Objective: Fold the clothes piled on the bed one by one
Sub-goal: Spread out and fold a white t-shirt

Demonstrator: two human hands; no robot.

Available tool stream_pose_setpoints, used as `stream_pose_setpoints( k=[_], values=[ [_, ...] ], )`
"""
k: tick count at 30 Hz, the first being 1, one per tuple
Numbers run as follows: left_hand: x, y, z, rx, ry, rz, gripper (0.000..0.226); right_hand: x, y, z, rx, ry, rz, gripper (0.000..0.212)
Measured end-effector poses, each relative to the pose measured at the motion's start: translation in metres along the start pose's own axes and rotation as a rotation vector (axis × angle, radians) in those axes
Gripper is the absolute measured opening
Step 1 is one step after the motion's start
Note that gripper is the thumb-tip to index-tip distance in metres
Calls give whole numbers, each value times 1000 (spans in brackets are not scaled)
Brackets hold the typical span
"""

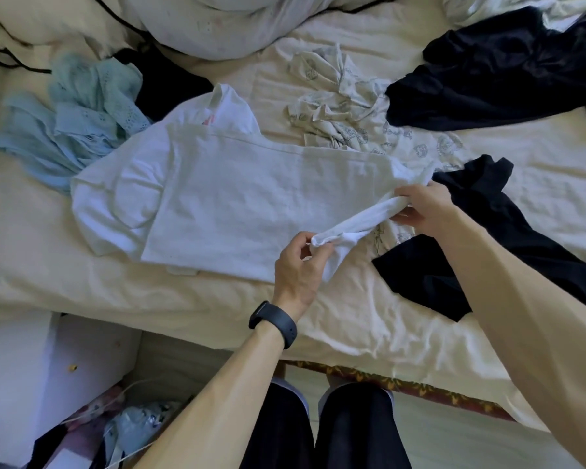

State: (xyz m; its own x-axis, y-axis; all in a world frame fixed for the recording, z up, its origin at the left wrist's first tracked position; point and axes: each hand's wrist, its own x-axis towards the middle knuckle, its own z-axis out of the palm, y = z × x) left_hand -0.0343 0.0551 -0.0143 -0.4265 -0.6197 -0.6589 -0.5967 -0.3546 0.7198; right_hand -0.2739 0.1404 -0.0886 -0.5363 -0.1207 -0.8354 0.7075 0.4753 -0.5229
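The white T-shirt [234, 198] lies flat across the bed [352, 319] near its front edge, collar toward the left, so it can be folded over on itself. You have its hem end bunched between both hands. Your left hand [296, 265] pinches the near corner with curled fingers, and your right hand [420, 208] grips the far corner. That keeps the edge taut, probably ready to carry toward the collar. The blue top [75, 130] and black clothes [487, 238] wait at either side.

White T-shirt [224, 198] lies flat, partly folded, its hem end bunched and lifted.
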Motion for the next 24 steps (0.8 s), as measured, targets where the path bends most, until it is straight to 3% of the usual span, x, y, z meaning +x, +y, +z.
stream_pose_setpoints(
  k=[13,17,19,21,24],
  values=[
    [12,-13,-49,-92,108,-21,35,-6,-39,64,-325,182,-136,13],
    [17,-29,-92,-105,266,-5,34,-20,-56,128,-494,155,-252,15],
    [22,-41,-120,-119,284,-47,20,-29,-59,169,-597,83,-250,14],
    [31,-52,-151,-113,292,-81,10,-38,-60,210,-683,129,-314,9],
    [47,-67,-191,-52,315,-77,13,-49,-58,270,-742,135,-354,26]
  ],
)
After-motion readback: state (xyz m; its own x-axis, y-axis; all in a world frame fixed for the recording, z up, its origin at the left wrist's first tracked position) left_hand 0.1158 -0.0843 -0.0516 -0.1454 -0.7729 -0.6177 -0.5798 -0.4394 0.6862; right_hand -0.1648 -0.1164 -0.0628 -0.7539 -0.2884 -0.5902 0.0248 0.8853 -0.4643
